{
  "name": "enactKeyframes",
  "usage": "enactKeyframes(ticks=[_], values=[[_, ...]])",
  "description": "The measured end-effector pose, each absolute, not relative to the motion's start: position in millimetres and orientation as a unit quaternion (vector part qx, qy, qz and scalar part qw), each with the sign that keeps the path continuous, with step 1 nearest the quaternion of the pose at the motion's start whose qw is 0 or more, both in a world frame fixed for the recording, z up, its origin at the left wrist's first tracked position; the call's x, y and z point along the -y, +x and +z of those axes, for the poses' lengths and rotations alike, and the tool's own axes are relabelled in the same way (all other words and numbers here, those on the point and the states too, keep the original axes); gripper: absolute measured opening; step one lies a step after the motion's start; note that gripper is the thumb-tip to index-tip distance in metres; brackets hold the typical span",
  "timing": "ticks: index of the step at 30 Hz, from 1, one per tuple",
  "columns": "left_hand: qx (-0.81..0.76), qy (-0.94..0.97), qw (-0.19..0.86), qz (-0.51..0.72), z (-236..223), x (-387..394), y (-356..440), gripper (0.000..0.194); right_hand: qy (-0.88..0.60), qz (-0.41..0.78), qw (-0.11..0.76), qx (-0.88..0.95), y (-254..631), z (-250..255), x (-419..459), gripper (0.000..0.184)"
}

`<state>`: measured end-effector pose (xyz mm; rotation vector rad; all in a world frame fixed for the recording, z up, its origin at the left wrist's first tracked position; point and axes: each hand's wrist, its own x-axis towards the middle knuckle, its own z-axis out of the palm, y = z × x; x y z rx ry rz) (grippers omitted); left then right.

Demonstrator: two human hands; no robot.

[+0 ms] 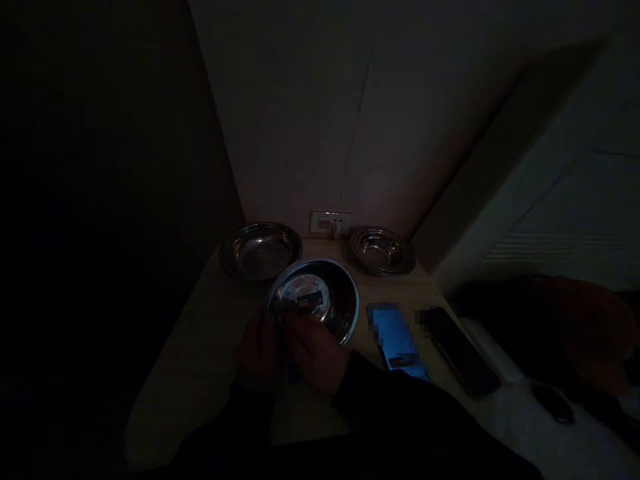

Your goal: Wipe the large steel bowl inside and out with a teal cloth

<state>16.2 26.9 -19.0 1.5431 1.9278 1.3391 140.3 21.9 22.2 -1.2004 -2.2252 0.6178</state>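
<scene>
In dim light, a shiny steel bowl [349, 287] stands in the middle of the table, with a dark printed label [310, 300] across its inner base. My left hand [256, 353] is at the bowl's near left side, its fingers bent and closed together. Close beside it, my right hand [317, 353] covers part of the near rim, fingertips pinched towards the left hand. Whatever lies between the fingertips is too dark to make out. I cannot tell whether either hand touches the rim.
A wide steel dish [261, 252] is at the back left, and stacked smaller steel dishes [383, 251] are at the back right. Behind them is a wall socket [331, 223] with a plug. A lit phone [397, 340] and a dark oblong object [465, 353] lie right of my hands.
</scene>
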Motion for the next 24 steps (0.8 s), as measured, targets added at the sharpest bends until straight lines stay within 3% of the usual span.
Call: enactKeyframes(ticks=[4,8,11,16,20,24], values=[[-0.695,0.512,0.139,0.486,-10,-27,19,0.037,-0.426,0.093,0.086,0.896,172,35,-20,0.037],[-0.673,0.521,0.137,0.506,-3,-28,25,0.038,-0.412,-0.024,-0.050,0.910,208,50,-26,0.024],[-0.663,0.529,0.148,0.510,-3,-29,29,0.037,-0.413,-0.029,-0.047,0.909,211,51,-24,0.025],[-0.688,0.512,0.173,0.485,3,-28,25,0.039,-0.402,0.021,0.054,0.914,175,33,-4,0.044],[-0.685,0.543,0.194,0.446,18,-31,10,0.038,-0.368,-0.009,0.092,0.925,176,23,-3,0.039],[-0.655,0.601,0.236,0.393,39,-38,5,0.037,-0.329,-0.075,0.047,0.940,213,29,-9,0.028]])
